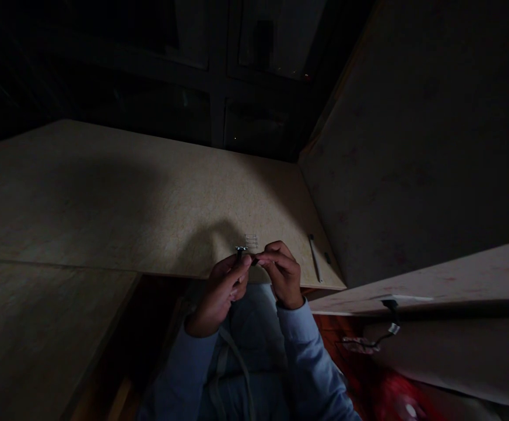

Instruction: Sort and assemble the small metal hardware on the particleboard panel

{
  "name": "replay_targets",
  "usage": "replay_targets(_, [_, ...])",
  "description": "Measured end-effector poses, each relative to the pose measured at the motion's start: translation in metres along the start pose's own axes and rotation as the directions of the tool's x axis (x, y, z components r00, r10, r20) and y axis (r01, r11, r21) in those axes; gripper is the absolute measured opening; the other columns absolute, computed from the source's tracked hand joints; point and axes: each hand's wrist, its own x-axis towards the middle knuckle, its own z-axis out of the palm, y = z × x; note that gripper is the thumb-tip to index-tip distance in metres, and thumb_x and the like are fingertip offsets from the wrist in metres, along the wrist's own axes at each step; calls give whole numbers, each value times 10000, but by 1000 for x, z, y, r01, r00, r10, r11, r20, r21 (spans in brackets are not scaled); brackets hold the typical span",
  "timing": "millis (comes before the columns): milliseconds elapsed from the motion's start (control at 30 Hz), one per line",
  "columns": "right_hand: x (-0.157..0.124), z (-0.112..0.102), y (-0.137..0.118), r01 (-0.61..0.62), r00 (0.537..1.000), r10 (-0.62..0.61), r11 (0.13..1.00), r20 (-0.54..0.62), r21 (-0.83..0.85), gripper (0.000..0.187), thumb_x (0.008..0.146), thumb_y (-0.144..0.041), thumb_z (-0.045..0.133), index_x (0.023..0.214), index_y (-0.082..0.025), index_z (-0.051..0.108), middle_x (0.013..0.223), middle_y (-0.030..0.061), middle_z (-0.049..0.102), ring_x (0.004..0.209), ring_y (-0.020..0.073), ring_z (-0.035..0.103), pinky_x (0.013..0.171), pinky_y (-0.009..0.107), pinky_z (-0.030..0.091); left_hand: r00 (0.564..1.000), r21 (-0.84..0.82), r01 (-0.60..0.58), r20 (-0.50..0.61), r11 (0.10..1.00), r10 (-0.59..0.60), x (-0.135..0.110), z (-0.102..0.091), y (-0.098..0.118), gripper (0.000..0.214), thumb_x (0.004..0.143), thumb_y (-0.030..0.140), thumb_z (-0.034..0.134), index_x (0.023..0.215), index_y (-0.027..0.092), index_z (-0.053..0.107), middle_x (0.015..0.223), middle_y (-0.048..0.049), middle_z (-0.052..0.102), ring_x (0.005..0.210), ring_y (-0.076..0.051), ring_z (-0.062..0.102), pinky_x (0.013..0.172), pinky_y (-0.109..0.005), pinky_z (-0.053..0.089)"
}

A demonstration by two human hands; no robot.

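Both hands meet over the near edge of a tan tabletop [149, 199]. My left hand [221, 292] is closed, its fingertips pinching a small metal part [240, 250] with a flat top. My right hand [283, 272] is also closed, pinching something small and dark right beside that part; I cannot make out what it is. A small clear piece [251, 240] lies on the table just behind the fingers. Light blue sleeves cover both forearms.
A thin pen-like stick [315, 257] and a small dark item [326, 257] lie at the table's right edge. A tall board [412, 146] stands on the right. Another board [456, 280] with a clip and wire [390, 333] reaches in. The room is dark.
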Motion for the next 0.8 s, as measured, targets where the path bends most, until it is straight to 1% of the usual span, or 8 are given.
replay_targets(100, [-2,-4,-2,37,999,-37,999,8,-23,304,873,-69,615,1032,-292,747,890,32,562,828,141,557,698,274,441,999,26,27,19,999,-28,-1,1,-1,510,696,565,767,755,138,495,548,79,350,377,4,220,351,-150,144])
replay_targets(200, [-4,-9,-2,46,998,-45,998,33,-41,314,878,-66,606,1048,-291,744,916,37,563,842,140,562,702,272,444,996,20,72,47,997,-73,0,1,-3,482,703,527,771,724,137,488,542,80,355,362,9,216,350,-154,145])
replay_targets(367, [-4,-15,-3,50,990,-44,998,133,-40,298,897,-82,589,1071,-275,735,943,45,585,871,144,578,737,278,464,994,-23,106,24,994,-105,1,3,-5,443,636,427,833,807,121,562,644,56,484,349,24,272,339,-148,144])
replay_targets(433, [-4,-16,-4,42,986,-35,998,164,-44,298,903,-97,589,1100,-272,726,949,49,598,882,146,586,749,279,473,990,-86,141,32,986,-138,4,0,-8,440,598,378,860,788,119,560,634,64,482,337,28,260,329,-145,146])
replay_targets(533, [-5,-17,-4,12,979,-7,1000,204,-24,317,911,-129,594,1169,-280,699,990,58,611,925,155,593,787,290,485,976,-226,217,71,950,-206,9,-5,-13,421,583,310,876,774,122,552,611,79,465,332,32,230,317,-132,149])
replay_targets(633, [-7,-17,-3,-50,974,45,999,223,18,337,913,-198,613,1235,-284,662,1012,64,605,921,159,581,817,310,487,961,-345,276,131,897,-245,12,-10,-17,374,621,247,856,807,125,556,655,66,502,344,33,233,311,-120,153])
replay_targets(733, [-8,-18,-1,-131,964,103,986,245,99,403,890,-308,656,1291,-283,620,1001,60,576,875,154,554,815,321,485,942,-383,330,192,863,-275,12,-10,-20,312,678,200,815,844,128,561,667,61,498,354,33,228,319,-112,167])
replay_targets(800, [-8,-19,-1,-173,955,131,975,266,138,476,856,-358,695,1316,-281,597,1004,56,556,848,146,536,793,311,480,929,-376,358,240,855,-283,12,-9,-20,280,717,212,789,863,125,566,675,48,507,357,37,208,322,-105,157])
